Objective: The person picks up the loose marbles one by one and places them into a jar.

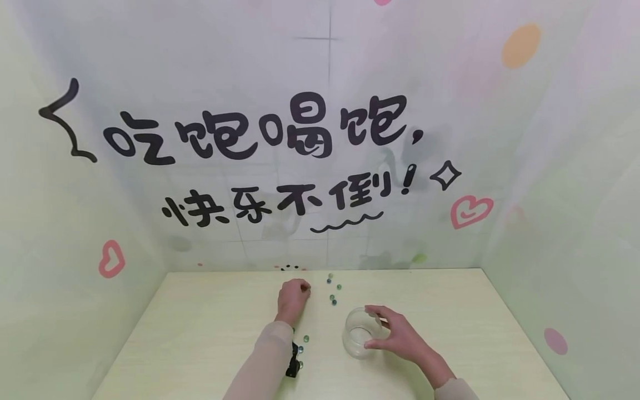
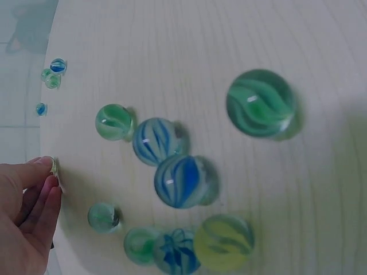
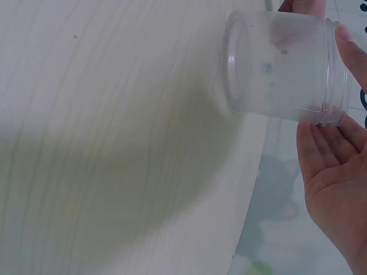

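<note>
Left hand (image 1: 293, 299), pinching what looks like a marble (image 2: 54, 167), best held squarely; loose marbles (image 1: 334, 302), just right of that pinch; clear jar (image 1: 350, 339), farther right, gripped near its rim by the right hand (image 1: 404, 336), best kept steady.
</note>
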`<control>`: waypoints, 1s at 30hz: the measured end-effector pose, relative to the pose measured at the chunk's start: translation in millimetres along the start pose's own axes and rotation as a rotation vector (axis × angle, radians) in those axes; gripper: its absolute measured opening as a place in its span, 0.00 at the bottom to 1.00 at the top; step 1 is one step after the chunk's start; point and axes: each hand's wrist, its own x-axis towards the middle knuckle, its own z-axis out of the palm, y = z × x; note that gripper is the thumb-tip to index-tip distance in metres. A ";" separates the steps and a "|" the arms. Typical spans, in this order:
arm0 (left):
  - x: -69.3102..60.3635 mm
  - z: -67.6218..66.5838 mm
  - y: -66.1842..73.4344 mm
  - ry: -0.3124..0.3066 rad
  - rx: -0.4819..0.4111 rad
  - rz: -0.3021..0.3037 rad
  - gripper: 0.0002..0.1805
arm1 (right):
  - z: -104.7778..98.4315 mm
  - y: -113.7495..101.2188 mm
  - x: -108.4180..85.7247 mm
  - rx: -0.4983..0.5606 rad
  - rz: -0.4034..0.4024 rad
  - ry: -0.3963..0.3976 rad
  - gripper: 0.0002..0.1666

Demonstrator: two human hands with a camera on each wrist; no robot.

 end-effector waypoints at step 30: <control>-10.2 -32.8 3.3 -0.039 -0.135 -0.015 0.04 | -5.4 -8.2 1.8 -0.011 -0.059 -0.008 0.44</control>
